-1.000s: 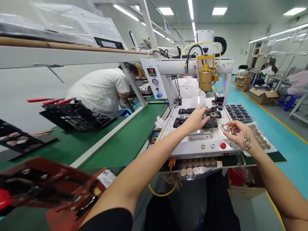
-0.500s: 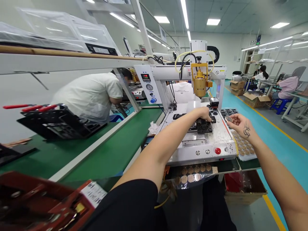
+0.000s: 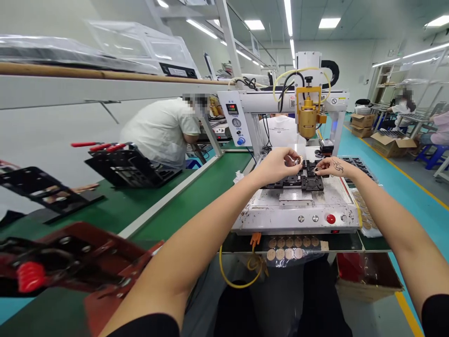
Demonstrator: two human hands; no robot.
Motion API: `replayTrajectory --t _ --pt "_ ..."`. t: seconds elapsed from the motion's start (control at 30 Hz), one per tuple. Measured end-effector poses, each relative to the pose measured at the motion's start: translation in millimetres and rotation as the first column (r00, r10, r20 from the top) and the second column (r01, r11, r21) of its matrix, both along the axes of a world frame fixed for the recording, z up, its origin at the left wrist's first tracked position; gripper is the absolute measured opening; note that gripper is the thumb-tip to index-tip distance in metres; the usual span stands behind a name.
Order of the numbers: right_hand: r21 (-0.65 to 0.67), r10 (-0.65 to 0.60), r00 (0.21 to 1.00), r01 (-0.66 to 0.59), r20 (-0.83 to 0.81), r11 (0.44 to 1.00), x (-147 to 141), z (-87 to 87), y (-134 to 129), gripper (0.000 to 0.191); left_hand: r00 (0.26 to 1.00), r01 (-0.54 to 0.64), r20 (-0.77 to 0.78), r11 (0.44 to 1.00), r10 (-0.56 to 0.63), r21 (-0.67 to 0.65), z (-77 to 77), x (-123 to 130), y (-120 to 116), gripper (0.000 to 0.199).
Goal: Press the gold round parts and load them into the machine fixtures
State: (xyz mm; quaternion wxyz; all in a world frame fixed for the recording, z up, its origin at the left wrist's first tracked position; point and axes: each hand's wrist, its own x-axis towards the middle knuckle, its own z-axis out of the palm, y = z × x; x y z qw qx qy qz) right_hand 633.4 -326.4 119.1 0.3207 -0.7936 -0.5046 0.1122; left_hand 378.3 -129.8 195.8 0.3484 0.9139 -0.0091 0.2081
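My left hand (image 3: 282,164) is closed on a small round disc (image 3: 298,160) and holds it just over the left part of a black fixture (image 3: 312,183). On the fixture's right part, the fingertips of my right hand (image 3: 329,167) are pressed together around something small that I cannot make out. The fixture lies on the bed of a white benchtop machine (image 3: 294,217). Behind and above both hands hangs the machine's gold-coloured head (image 3: 307,121), not touching them.
Round discs on a sheet (image 3: 365,215) lie right of the machine; more discs (image 3: 289,253) line the front edge below. Black clamp frames (image 3: 131,166) and a red-brown clamp fixture (image 3: 73,252) are at left. An open carton (image 3: 368,278) stands below right. People sit beyond.
My right hand has moved left from beside the machine to the fixture. My left hand has shifted to the fixture's left side and now shows a disc. The view has turned left.
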Motion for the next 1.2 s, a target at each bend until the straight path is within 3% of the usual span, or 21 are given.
replayTrajectory --t 0.13,0.37,0.53,0.63,0.7,0.8,0.9,0.97,1.07,1.13,1.2 --pt "-0.021 0.029 0.998 -0.027 0.063 0.999 1 -3.7 -1 0.04 1.0 -0.018 0.0 0.999 0.018 0.032 -9.6 -41 7 0.032" --pt "0.065 0.004 0.979 -0.017 0.202 0.998 -3 -14.6 3 0.03 0.997 -0.012 0.079 1.0 0.012 0.003 -27.2 -94 12 0.026" --pt "0.104 -0.093 0.961 0.068 0.261 0.992 -8 -7.0 7 0.02 0.988 0.021 0.152 0.996 -0.007 -0.088 -35.2 -114 -11 0.031" --pt "0.181 -0.197 0.94 0.15 0.279 0.972 -30 -13.7 -13 0.028 0.979 -0.001 0.203 0.998 0.013 -0.061 -48.9 -128 -29 0.034" --pt "0.28 -0.295 0.904 0.21 0.308 0.937 -57 -29.4 -44 0.034 0.971 -0.04 0.237 0.999 0.044 -0.022 -65.7 -142 -37 0.034" --pt "0.463 -0.476 0.794 0.282 0.378 0.84 -105 -66.6 -104 0.029 0.961 -0.078 0.266 0.997 0.073 0.008 -101.5 -164 -43 0.032" --pt "0.508 -0.597 0.713 0.383 0.369 0.771 -144 -105.3 -150 0.033 0.978 -0.054 0.2 0.997 0.063 -0.053 -145.2 -172 -48 0.03" --pt "0.536 -0.659 0.674 0.44 0.333 0.72 -162 -123.4 -159 0.035 0.996 0.027 0.092 0.991 -0.015 -0.129 -175.3 -166 -52 0.029" --pt "0.589 -0.712 0.644 0.47 0.279 0.657 -190 -139.6 -145 0.029 0.974 0.202 -0.072 0.965 -0.216 -0.17 -216.1 -149 -57 0.029" --pt "0.551 -0.614 0.741 0.404 0.271 0.731 -214 -150.0 -125 0.018 0.943 0.281 -0.143 0.948 -0.301 -0.148 -236.8 -139 -56 0.029" --pt "0.418 -0.368 0.894 0.24 0.257 0.876 -241 -163.7 -104 0.014 0.927 0.307 -0.176 0.94 -0.33 -0.147 -250.3 -133 -51 0.028"
